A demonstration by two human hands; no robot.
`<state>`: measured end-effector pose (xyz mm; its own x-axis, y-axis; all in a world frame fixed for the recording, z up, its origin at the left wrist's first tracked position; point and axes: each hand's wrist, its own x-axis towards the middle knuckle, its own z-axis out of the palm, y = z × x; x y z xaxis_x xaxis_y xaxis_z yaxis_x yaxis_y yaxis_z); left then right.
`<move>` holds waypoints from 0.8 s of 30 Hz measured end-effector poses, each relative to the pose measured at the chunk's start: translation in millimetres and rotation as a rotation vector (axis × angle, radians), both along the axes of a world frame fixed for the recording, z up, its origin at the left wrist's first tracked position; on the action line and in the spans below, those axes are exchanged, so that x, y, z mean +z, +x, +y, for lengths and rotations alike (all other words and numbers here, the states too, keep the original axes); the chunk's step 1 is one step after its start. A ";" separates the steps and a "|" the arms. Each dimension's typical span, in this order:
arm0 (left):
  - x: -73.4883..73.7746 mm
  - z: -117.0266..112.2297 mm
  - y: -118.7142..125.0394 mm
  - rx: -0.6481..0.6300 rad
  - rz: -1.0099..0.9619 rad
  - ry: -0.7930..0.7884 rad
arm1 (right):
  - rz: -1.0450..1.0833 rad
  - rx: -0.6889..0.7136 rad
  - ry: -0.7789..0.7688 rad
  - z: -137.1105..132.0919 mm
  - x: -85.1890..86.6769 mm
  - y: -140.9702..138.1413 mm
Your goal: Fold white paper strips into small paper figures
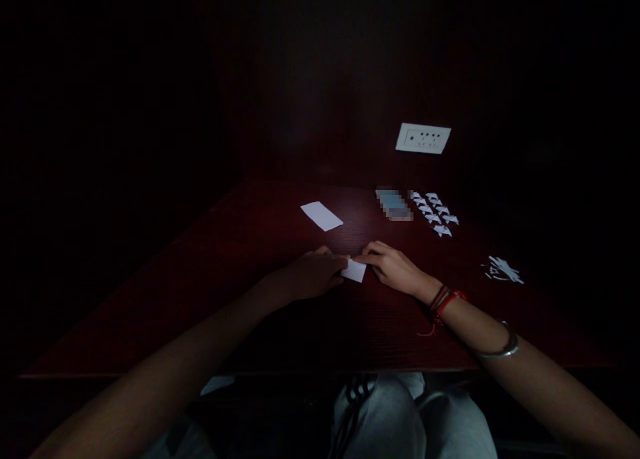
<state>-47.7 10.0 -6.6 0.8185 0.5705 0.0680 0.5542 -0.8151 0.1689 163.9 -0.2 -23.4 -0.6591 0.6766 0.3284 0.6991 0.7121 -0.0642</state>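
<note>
A small white paper piece (354,271) lies on the dark red table (250,312) between my two hands. My left hand (313,272) has its fingers curled and pinches the paper's left edge. My right hand (393,267) presses its closed fingertips on the paper's right upper edge. Red thread bands and a metal bangle (500,349) sit on my right arm.
A larger white paper sheet (321,215) lies farther back. Several small folded white paper shapes (434,213) stand in rows at the back right, beside a blurred bluish card (394,203). Paper scraps (504,270) lie at the right. A white wall socket (423,139) is behind.
</note>
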 end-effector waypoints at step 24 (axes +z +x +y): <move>-3.7 2.5 -4.0 -0.005 -0.020 0.027 | -0.129 0.035 0.046 -4.4 15.6 20.9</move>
<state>-51.7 12.5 -10.4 0.8195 0.5643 0.0997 0.5470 -0.8222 0.1575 184.9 -4.6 -7.9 -0.7211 0.6385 0.2689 0.6738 0.7366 0.0579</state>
